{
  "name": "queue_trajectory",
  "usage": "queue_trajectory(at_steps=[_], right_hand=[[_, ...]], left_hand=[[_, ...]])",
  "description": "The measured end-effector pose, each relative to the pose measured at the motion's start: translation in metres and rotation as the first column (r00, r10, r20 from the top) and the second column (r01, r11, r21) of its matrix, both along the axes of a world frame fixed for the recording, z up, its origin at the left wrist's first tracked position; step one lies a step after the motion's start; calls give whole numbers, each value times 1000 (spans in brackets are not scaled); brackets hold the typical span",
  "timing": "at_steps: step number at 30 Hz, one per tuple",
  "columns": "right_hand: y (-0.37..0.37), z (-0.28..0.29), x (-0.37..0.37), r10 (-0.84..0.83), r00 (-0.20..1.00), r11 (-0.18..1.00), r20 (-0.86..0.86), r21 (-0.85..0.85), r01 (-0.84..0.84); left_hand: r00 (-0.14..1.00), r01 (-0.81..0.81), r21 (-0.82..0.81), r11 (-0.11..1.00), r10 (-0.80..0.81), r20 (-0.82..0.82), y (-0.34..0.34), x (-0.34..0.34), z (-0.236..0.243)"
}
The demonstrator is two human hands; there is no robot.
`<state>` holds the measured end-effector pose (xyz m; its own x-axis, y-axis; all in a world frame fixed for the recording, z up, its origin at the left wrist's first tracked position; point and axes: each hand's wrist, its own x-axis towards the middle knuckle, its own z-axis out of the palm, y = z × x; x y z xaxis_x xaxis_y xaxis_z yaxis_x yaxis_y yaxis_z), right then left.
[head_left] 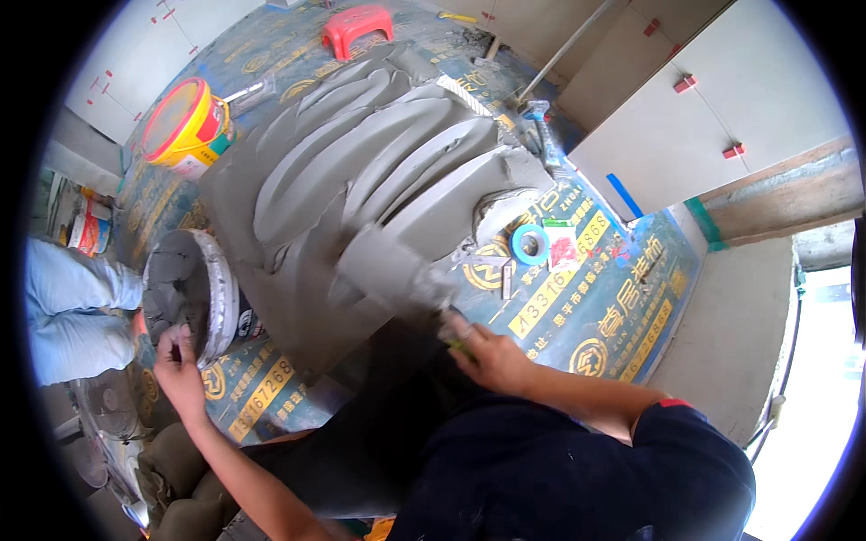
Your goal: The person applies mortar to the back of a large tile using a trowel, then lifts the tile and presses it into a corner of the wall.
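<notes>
My right hand is closed round the handle of a trowel, whose wide blade is blurred and lies over the near part of a mortar-covered slab. Thick grey mortar covers this large flat slab in curved ridges, with a heap at its right edge. My left hand pinches the near rim of a bucket beside the slab's left corner. Grey mortar coats the bucket's inside and fills part of it.
Left of the bucket are a person's light-blue trouser legs. A yellow bucket and a red stool stand farther off. Right of the slab lie blue tape and a brush-like tool. Wall tiles carry red clips.
</notes>
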<state>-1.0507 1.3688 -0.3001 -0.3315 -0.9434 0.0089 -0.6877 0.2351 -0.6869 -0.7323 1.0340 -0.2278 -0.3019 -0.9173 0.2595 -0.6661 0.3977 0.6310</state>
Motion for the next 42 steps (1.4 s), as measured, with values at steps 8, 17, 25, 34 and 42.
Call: queue_trajectory(at_steps=[8, 17, 25, 34, 42], right_hand=[[70, -7, -102, -472, 880, 881, -45, -5, 473], [85, 28, -179, -498, 828, 851, -259, 37, 524], [-38, 105, -216, -497, 851, 867, 170, 138, 479], [-70, 65, -255, -506, 640, 862, 577, 336, 379], [8, 64, -228, -691, 713, 712, 119, 283, 643]], left_hand=[[994, 23, 75, 997, -31, 103, 0, -7, 5], [999, 13, 11, 1000, -12, -41, 8, 10, 9], [997, -18, 61, 998, 22, -71, 9, 18, 13], [997, -60, 45, 997, 63, -55, 16, 11, 16], [995, -62, 33, 998, 64, -71, 26, 19, 21]])
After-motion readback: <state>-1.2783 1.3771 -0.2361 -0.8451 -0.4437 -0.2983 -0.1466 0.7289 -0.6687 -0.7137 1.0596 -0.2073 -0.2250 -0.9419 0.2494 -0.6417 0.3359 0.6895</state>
